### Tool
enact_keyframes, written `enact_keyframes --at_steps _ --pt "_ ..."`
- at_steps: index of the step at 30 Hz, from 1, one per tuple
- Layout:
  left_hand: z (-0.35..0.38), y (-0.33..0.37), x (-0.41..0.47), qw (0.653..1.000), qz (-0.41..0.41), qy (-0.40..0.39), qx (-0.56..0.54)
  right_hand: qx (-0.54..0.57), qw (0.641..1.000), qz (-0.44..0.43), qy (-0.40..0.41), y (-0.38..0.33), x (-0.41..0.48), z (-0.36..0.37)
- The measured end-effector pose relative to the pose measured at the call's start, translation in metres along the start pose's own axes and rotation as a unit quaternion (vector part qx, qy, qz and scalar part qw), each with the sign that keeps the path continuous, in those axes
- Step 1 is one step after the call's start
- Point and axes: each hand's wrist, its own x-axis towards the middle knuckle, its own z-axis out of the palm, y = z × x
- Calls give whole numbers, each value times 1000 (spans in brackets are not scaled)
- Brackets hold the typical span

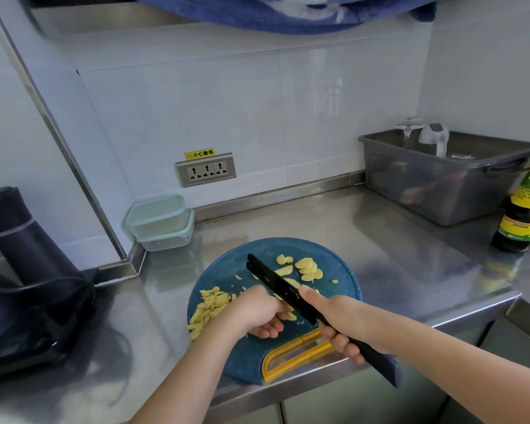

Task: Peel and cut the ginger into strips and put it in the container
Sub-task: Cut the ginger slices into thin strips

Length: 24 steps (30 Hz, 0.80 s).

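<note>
A round blue cutting board (343, 270) with a yellow handle lies on the steel counter. Peeled ginger slices (308, 267) lie at its far side, and a heap of ginger strips (208, 307) at its left. My left hand (257, 313) curls its fingers down over ginger pieces at the board's middle, beside the blade. My right hand (343, 322) grips the handle of a black knife (276, 283), thumb on the blade's spine, tip pointing away to the left. Two stacked clear containers (161, 221) stand in the back corner.
A dark appliance with a cable (28, 270) occupies the counter at the left. A grey bin (441, 182) with glassware stands at the back right, and a sauce bottle (523, 206) beside it. A wall socket (207, 169) sits behind the board.
</note>
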Motion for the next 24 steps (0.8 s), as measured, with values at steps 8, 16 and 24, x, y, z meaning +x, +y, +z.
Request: enact_keyframes --at_steps 8,16,24 --pt "5 -8 0 972 118 171 107 22 999 -33 10 0 -3 -7" --pt "-9 -14 -2 909 289 118 275 46 997 -49 28 3 -6 -26" --pt "-10 -15 2 854 340 112 377 35 998 -50 11 11 -6 -26"
